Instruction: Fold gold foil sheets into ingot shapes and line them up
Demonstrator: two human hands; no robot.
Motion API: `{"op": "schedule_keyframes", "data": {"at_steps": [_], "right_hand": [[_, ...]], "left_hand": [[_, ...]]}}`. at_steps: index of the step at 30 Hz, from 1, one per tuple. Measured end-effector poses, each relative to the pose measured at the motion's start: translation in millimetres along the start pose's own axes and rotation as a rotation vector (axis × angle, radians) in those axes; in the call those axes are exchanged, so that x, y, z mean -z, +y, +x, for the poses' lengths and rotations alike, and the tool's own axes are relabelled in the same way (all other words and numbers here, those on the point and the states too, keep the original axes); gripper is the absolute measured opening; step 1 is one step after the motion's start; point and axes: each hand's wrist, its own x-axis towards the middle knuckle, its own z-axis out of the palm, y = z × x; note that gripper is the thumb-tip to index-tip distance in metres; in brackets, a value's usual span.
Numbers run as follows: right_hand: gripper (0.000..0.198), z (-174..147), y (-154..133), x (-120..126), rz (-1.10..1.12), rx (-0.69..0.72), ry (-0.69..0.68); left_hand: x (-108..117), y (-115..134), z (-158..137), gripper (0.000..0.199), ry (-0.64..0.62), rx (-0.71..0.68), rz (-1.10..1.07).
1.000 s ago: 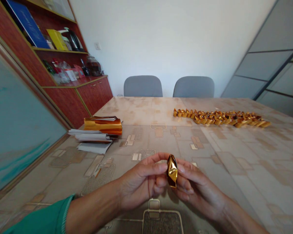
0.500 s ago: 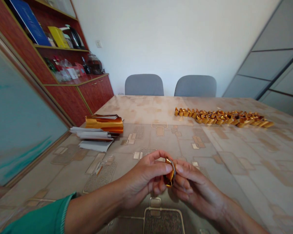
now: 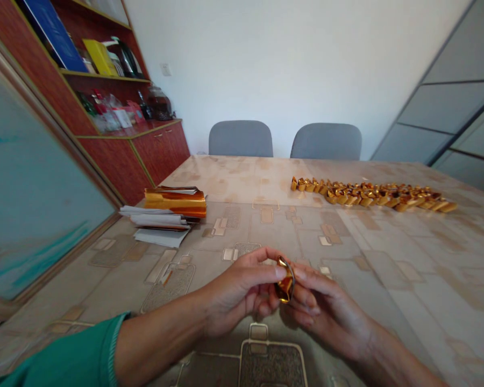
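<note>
A small folded piece of gold foil paper point(image 3: 285, 279) is pinched between both my hands just above the table, near its front edge. My left hand point(image 3: 237, 290) grips it from the left with thumb and forefinger. My right hand point(image 3: 326, 309) grips it from the right, fingers curled under it. A stack of gold foil sheets point(image 3: 176, 199) lies on white papers point(image 3: 157, 223) to the left. A long row of several folded gold pieces point(image 3: 371, 194) lies across the far right of the table.
The patterned beige table point(image 3: 387, 269) fills the view. Two grey chairs point(image 3: 241, 137) stand at its far side. A red-brown cabinet with shelves point(image 3: 116, 107) holding books and jars lines the left wall. A framed panel point(image 3: 28, 204) leans at the left.
The gold piece stood upright between my fingertips; it is now pressed smaller and lower between both hands. My hands kept their place.
</note>
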Motion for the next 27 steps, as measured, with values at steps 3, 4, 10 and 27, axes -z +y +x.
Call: {"op": "schedule_keyframes", "data": {"at_steps": [3,4,10,27], "right_hand": [[0.015,-1,-3,1,0.045,0.003,0.005],[0.015,-1,-3,1,0.052,0.005,0.005],[0.017,-3,-3,1,0.046,0.006,0.02],[0.02,0,0,-4,-0.051,0.001,0.019]], "left_hand": [[4,4,1,0.027,-0.088,0.035,-0.104],[5,5,1,0.025,-0.096,0.046,-0.137],[8,3,3,0.017,-0.113,0.087,-0.262],[-2,-3,0,0.033,0.074,-0.032,0.043]]}}
